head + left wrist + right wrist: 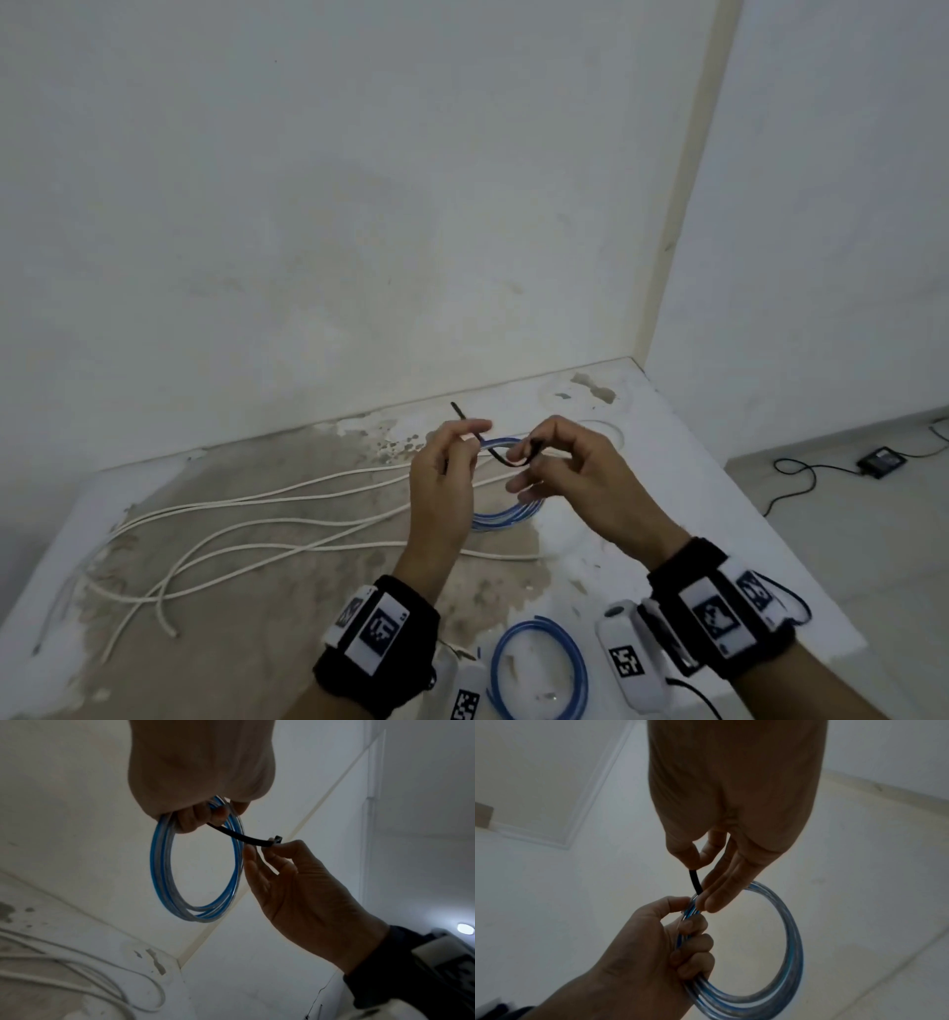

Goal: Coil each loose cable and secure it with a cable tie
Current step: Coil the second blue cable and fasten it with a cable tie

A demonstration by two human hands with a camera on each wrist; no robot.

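Two hands | blue-and-clear coil (pixel 195 866) held | black cable tie (pixel 244 836) pinched

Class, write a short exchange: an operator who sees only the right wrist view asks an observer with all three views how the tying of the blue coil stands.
Operator: I see the cable tie leave the right hand. Where is its head?
Observer: The left wrist view shows it: the right hand pinches the tie right beside its head.
Operator: Is it closed round the blue coil yet?
Observer: Not yet. In the head view the tie's pointed end sticks up free past the left hand, which grips the coil.
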